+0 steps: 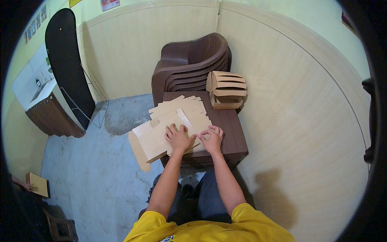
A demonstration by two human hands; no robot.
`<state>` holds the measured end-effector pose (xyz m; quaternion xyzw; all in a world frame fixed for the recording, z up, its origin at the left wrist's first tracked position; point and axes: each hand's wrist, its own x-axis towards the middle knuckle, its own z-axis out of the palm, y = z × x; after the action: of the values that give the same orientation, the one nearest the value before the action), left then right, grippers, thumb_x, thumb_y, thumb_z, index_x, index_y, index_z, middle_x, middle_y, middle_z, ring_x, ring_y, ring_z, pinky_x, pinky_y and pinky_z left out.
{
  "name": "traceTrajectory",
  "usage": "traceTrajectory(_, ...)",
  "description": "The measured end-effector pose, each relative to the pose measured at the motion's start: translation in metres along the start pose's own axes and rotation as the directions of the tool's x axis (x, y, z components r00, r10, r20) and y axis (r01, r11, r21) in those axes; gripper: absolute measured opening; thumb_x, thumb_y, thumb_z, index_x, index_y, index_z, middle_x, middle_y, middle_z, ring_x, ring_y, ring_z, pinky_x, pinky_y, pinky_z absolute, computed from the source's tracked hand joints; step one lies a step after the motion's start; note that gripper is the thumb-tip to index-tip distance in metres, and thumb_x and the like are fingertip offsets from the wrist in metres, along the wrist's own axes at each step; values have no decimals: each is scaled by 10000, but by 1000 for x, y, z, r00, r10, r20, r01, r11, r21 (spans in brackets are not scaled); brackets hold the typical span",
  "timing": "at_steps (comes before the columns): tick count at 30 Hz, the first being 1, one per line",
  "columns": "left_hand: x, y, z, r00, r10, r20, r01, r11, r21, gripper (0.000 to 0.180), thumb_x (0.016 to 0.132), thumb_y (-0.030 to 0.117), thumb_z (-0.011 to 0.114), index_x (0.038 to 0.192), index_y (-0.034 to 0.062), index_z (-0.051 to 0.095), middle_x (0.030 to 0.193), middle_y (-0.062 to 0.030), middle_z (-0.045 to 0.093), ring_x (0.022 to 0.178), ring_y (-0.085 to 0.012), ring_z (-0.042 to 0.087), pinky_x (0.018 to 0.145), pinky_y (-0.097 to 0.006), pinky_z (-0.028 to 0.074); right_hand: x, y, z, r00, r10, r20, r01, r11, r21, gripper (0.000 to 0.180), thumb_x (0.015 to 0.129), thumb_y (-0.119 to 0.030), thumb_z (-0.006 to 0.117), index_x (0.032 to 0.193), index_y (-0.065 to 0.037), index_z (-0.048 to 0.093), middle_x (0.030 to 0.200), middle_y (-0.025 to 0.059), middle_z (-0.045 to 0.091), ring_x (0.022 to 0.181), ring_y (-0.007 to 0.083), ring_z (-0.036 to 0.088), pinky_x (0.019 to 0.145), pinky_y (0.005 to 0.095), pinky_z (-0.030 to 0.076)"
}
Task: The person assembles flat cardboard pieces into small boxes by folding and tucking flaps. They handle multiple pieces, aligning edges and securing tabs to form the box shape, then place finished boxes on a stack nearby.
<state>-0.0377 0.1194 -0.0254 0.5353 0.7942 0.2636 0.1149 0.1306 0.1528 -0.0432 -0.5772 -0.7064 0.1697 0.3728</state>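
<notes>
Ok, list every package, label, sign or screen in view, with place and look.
Flat cardboard blanks: tan stack on the brown table, under left hand and right hand.
Folded boxes: tan pile, table's far right corner.
Poster: red-white, top wall.
Sign: yellow, top wall.

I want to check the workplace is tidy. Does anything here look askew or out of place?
Yes. The flat cardboard box blank under the left hand hangs well over the left edge of the small brown table, unsupported. The pile of flat blanks behind it is fanned unevenly. Nothing looks spilled or torn.
</notes>
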Motion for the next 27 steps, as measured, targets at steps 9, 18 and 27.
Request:
traceTrajectory(9, 0, 3, -2, 999, -33, 4, 33, 999, 13, 593, 796, 592, 881, 1218, 232, 672, 1649, -213, 363, 1600, -493, 180, 1252, -651, 137, 1, -12, -4, 987, 142, 75, -138, 989, -45, 331, 769, -386, 963, 990, -223, 778, 1416, 63, 554, 1438, 344, 437, 1197, 541, 338)
traceTrajectory(18, -5, 2, 1, 999, 6, -32, -5, 1000, 23, 561, 833, 586, 845, 1237, 236, 673, 1653, -223, 360, 1605, -508, 174, 1252, -662, 137, 1, -16, -2, 990, 135, 44, -134, 991, -23, 215, 787, -322, 938, 915, -216, 804, 1436, 51, 558, 1412, 311, 486, 1183, 513, 357)
traceTrajectory(27, -4, -8, -15, 981, 140, 138, -149, 987, 57, 657, 871, 553, 816, 1465, 334, 640, 1750, -130, 334, 1649, -456, 161, 1260, -751, 88, -1, 2, 14, 952, 137, -273, -68, 967, 245, 126, 895, -143, 772, 1009, -90, 779, 1195, 90, 708, 1238, 301, 630, 1097, 445, 468)
